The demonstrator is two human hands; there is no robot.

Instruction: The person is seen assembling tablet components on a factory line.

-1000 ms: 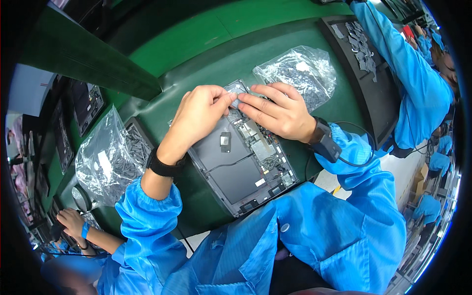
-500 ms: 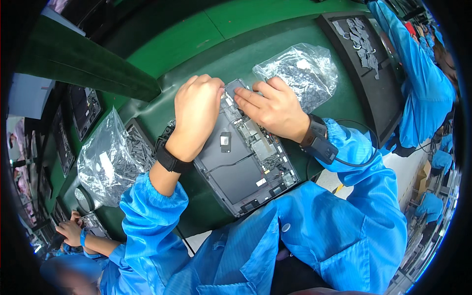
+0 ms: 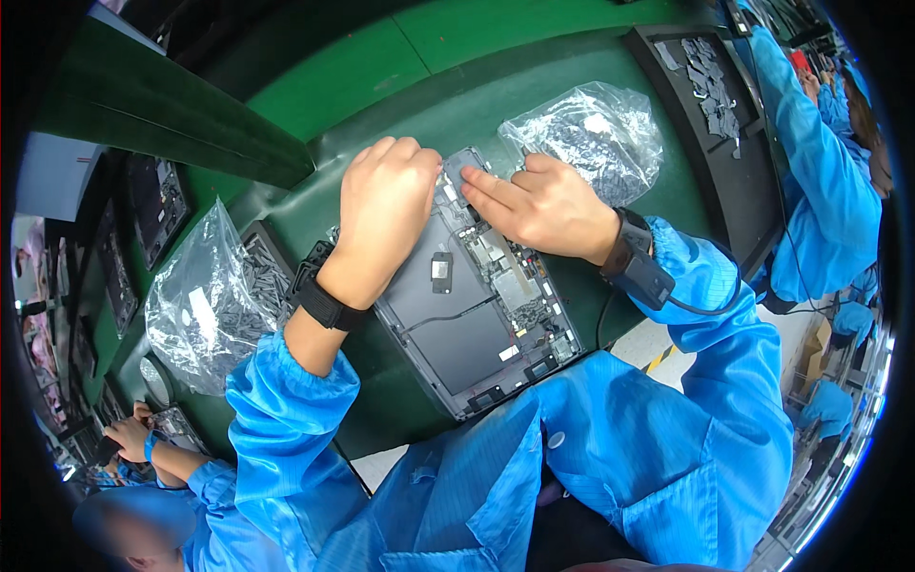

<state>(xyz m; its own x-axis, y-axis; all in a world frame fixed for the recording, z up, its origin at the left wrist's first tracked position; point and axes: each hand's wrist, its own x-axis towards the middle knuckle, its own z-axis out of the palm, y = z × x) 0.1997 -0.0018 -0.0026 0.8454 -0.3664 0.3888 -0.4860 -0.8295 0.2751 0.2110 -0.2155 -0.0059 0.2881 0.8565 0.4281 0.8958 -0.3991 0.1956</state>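
On the green mat before me lies an opened dark grey laptop or tablet case (image 3: 443,348), tilted, with a circuit board (image 3: 515,286) along its right half. My left hand (image 3: 389,205) is closed at the case's far left edge; its fingertips are turned away, so what they pinch, if anything, is hidden. The index and middle fingers of my right hand (image 3: 553,210) stretch out onto a dark grey piece (image 3: 464,163) at the far end, the other fingers curled. A small black part with a pale label (image 3: 441,272) lies loose on the case.
Clear plastic bags of small dark parts stand left (image 3: 205,310) and far right (image 3: 591,143). A black tray (image 3: 739,181) with grey pieces lies at right. A green post (image 3: 172,119) rises at left. Co-workers sit on both sides; one's hand (image 3: 133,439) shows lower left.
My right hand has shifted slightly right, its other fingers more curled while two stay on the grey piece. My left hand has risen slightly, still closed at the edge.
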